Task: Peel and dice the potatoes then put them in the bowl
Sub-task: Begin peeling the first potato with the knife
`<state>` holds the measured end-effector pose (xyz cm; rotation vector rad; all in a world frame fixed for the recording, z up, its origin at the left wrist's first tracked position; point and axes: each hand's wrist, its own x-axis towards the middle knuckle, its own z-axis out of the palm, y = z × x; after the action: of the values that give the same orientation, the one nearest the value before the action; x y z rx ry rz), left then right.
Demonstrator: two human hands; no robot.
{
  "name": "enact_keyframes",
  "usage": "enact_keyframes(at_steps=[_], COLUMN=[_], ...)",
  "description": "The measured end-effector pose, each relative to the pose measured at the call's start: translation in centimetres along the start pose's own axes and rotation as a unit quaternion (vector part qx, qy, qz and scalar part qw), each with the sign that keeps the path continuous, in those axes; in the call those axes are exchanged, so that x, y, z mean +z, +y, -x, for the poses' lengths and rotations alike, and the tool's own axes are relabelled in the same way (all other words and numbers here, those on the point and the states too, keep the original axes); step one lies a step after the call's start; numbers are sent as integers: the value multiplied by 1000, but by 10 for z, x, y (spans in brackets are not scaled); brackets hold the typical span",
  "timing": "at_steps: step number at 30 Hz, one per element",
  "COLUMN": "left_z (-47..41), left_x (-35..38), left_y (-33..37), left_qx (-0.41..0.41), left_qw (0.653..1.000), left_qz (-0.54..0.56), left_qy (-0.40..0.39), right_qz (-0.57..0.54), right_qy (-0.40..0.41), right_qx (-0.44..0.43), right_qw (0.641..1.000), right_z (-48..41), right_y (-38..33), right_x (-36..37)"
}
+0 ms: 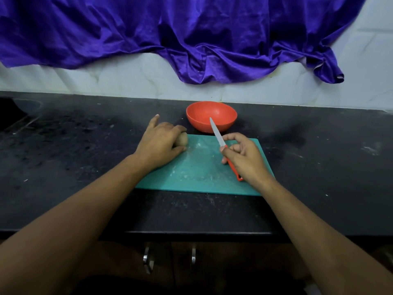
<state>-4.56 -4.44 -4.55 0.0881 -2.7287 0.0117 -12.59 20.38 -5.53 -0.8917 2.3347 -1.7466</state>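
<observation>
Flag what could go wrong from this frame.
1. The right hand pinches the knife loosely, one finger lifted; it may slip once peeling starts.
2. The potato sits at the far-left corner of the cutting board under the left hand; it could roll off the edge, and those fingers lie near any cut.
</observation>
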Motion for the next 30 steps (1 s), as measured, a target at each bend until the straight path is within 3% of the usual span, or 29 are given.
enact_keyframes(at_steps=[6, 13, 18, 24, 30], left_z=[7, 8, 9, 9, 9], left_x=[1, 15, 20, 19, 19], left_y=[32, 59, 57, 56, 57], left_qx=[61, 18, -4, -41, -34], left_qw=[988, 959, 951, 921, 920], left_qz=[143, 283, 309, 386, 389], left_qy=[19, 8, 0, -3, -4], right_qz=[-46, -62, -20, -13, 34], right_qy=[25, 80, 103, 47, 115], right_qx=[9, -18, -22, 8, -17], right_qw=[999, 995, 994, 999, 993], right_z=[-3, -3, -1, 8, 16], right_y=[3, 8, 9, 5, 7], right_x=[-3, -2, -2, -7, -9])
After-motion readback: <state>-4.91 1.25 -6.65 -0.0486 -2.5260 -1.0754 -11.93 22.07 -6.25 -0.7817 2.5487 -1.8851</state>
